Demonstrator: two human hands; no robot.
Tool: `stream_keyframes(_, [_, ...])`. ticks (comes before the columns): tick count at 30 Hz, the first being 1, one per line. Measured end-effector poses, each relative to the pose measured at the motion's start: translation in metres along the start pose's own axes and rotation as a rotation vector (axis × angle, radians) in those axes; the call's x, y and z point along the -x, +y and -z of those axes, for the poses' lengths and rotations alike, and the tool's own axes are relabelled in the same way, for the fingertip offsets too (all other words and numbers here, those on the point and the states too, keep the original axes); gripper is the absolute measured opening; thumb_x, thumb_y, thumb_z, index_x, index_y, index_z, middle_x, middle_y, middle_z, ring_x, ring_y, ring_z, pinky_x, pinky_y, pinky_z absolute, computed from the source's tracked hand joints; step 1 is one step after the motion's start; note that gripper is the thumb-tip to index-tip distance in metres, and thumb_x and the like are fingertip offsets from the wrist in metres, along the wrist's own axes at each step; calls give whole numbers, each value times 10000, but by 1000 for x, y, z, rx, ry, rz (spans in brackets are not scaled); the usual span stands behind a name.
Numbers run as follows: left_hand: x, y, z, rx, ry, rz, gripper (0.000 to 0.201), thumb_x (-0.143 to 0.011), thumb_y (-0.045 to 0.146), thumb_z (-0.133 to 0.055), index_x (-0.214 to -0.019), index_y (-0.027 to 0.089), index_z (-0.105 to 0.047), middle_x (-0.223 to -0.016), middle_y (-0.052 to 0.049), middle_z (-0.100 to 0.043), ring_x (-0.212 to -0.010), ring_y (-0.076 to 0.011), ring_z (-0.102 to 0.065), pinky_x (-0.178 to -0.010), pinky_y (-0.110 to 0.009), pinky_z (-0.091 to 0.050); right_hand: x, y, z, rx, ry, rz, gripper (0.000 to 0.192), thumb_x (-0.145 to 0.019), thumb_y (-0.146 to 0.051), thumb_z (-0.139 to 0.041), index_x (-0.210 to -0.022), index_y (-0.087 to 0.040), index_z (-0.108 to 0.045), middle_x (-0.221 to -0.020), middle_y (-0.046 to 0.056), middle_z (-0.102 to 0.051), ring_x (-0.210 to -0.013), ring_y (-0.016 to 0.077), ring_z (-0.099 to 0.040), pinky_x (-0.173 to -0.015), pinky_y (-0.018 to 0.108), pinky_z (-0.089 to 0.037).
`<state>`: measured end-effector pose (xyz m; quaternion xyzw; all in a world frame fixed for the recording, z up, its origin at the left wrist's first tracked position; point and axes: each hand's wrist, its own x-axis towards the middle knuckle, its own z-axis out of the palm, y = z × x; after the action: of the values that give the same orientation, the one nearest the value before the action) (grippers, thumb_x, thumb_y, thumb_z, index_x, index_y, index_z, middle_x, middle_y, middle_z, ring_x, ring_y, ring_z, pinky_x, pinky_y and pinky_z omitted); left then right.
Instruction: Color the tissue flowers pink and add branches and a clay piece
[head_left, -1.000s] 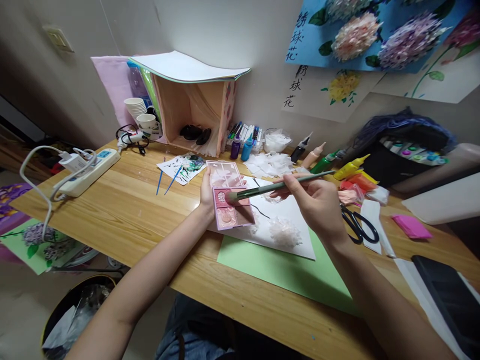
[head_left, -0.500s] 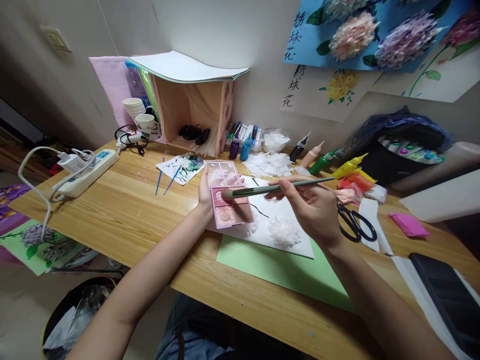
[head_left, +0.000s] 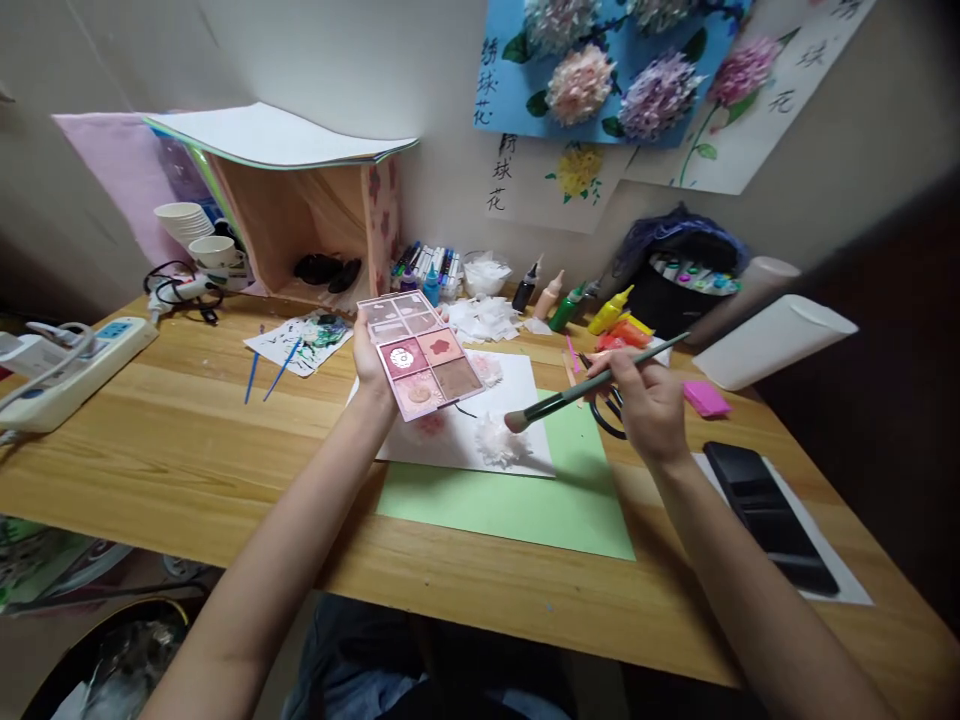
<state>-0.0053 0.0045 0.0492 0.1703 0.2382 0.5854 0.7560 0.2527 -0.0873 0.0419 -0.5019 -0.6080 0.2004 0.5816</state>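
Observation:
My left hand [head_left: 369,352] holds an open makeup palette [head_left: 437,372] with four pink and brown pans, its lid folded back. Pinched in the fingers of my right hand [head_left: 651,405] is a makeup brush [head_left: 564,396] with a green handle. The brush tip is at the upper right of a white paper flower [head_left: 498,440]; I cannot tell whether they touch. That flower lies on a white sheet [head_left: 536,462] with pink-tinted flowers, one of them [head_left: 486,370] beyond the palette. Underneath is a green sheet [head_left: 495,503]. Black-handled scissors [head_left: 606,415] lie partly hidden behind my right hand.
Left of the palette are a paint-smeared paper [head_left: 304,342] and two thin blue brushes [head_left: 283,370]. Paint bottles [head_left: 568,308] and white paper scraps [head_left: 484,320] line the back. A dark case [head_left: 769,520] lies at right. A power strip [head_left: 86,375] sits at left.
My right hand has taken the brush from the palette pan to the white flower. The palette has turned and tilted in my left hand. The whole view has swung to the right.

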Motion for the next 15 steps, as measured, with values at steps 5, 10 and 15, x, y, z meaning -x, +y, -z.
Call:
stream_keyframes(5, [-1, -29, -8, 2, -59, 89, 698, -855, 605, -246, -1156, 78, -591, -962, -157, -705, -956, -286, -653, -887, -456, -496, 18, 5, 0, 156, -187, 54, 301, -919, -394, -465, -771, -190, -631, -684, 18, -611, -649, 144, -597, -602, 272, -460])
stream_keyframes(10, [1, -27, 6, 25, -81, 56, 675, -864, 599, -245, -1202, 111, -567, -1067, -146, -684, -1054, -290, -618, -917, -468, -481, 22, 9, 8, 145, -173, 41, 283, -930, -380, -444, -795, -199, -615, -712, 22, -605, -664, 149, -580, -623, 283, -458])
stream_keyframes(15, [0, -20, 15, 21, -89, -4, 700, -874, 608, -198, -1207, 112, -563, -1080, -153, -678, -1112, -297, -588, -932, -493, -468, 22, 12, 14, 140, -145, 60, 258, -941, -357, -417, -829, -211, -598, -768, 23, -586, -706, 151, -558, -658, 284, -453])
